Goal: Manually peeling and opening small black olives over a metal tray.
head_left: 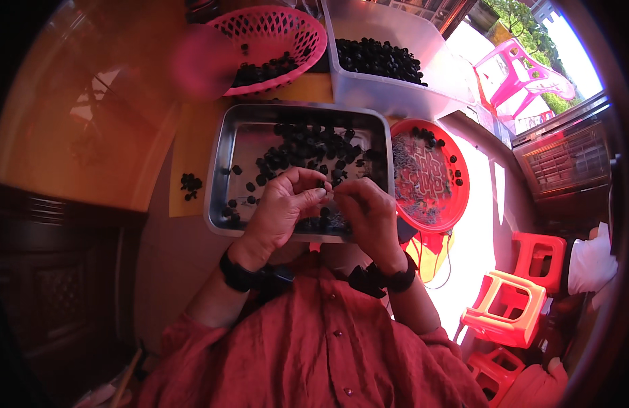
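Over the near part of a rectangular metal tray (pixel 245 146), my two hands meet at their fingertips. My left hand (pixel 282 207) is closed, thumb and forefinger pinching a small black piece (pixel 322 183). Right against it, my right hand (pixel 366 212) is pinched too; whatever tiny thing sits in its fingertips is too small to name. Many small black knobby pieces (pixel 307 146) lie in the tray, heaped toward its far side with a few scattered at the left. Both wrists wear dark bands.
A red round tray (pixel 464 187) at right holds thin grey slivers and several black pieces. Behind stand a pink slotted basket (pixel 313 42) and a translucent bin (pixel 382 92), both with black pieces. A small black cluster (pixel 190 185) lies left. Red stools (pixel 508 309) stand at lower right.
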{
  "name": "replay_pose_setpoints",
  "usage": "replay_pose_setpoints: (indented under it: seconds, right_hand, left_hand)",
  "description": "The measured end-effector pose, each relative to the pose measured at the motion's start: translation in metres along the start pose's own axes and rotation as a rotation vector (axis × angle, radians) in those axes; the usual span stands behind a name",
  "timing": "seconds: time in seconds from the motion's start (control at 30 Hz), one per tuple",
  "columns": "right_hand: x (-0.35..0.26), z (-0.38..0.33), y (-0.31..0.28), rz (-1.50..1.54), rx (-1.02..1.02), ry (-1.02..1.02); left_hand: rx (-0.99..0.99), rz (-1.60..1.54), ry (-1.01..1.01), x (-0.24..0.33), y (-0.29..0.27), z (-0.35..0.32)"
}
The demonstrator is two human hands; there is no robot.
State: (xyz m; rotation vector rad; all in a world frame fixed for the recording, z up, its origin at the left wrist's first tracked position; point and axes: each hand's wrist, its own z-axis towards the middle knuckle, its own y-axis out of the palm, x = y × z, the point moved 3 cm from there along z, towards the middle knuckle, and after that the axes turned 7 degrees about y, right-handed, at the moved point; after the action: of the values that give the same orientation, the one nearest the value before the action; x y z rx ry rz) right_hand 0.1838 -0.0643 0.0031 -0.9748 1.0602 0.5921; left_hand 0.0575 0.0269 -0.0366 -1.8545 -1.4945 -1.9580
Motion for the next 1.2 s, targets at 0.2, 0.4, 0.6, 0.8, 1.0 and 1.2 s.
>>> replay_pose_setpoints:
  seconds: [0.2, 0.4, 0.6, 0.8, 1.0, 1.2]
  right_hand:
    - [0.010, -0.002, 0.000, 0.015, 0.071, 0.043]
    - [0.007, -0.001, -0.001, 0.031, 0.013, 0.063]
    - [0.006, 0.001, -0.004, -0.044, -0.022, 0.049]
    - [0.006, 0.002, -0.007, -0.114, -0.031, 0.152]
    - [0.011, 0.004, -0.017, 0.433, -0.192, 0.451]
    - [0.034, -0.004, -0.009, 1.084, -0.296, 0.647]
  left_hand:
    - [0.098, 0.697, 0.375, -0.005, 0.011, 0.000]
    - [0.082, 1.042, 0.566, 0.010, 0.031, -0.006]
    - [-0.044, 1.210, 0.711, 0.011, 0.034, -0.008]
    - [-0.162, 1.425, 0.887, 0.009, 0.043, -0.013]
    - [-0.095, 1.053, 0.623, 0.021, 0.035, -0.004]
    - [-0.160, 0.621, 0.369, 0.017, 0.040, 0.003]
